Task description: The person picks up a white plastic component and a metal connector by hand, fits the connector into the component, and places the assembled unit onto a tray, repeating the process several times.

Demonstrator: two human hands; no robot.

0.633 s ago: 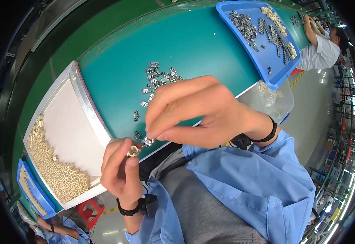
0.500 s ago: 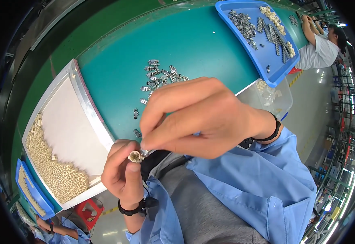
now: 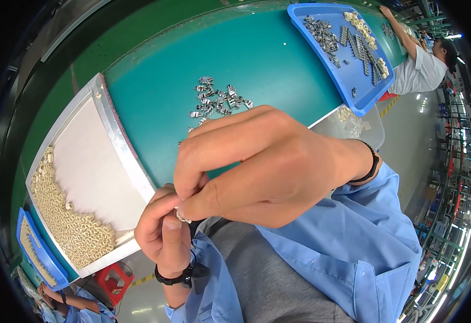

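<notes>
The small cream ring sits at the tips of the left hand, pinched between thumb and forefinger, mostly covered. The right hand reaches over from its right, its thumb and fingers drawn together at the ring; I cannot tell whether they grip anything.

Beyond the right hand, a pile of shiny metal clips lies on the green tabletop. To the left of the left hand is a pale tray, heaped with cream rings along its far left side. Up and right of the right hand, a blue tray carries more clips and rings. Past it is a person in a pale top; a red stool stands lower left of the left hand.
</notes>
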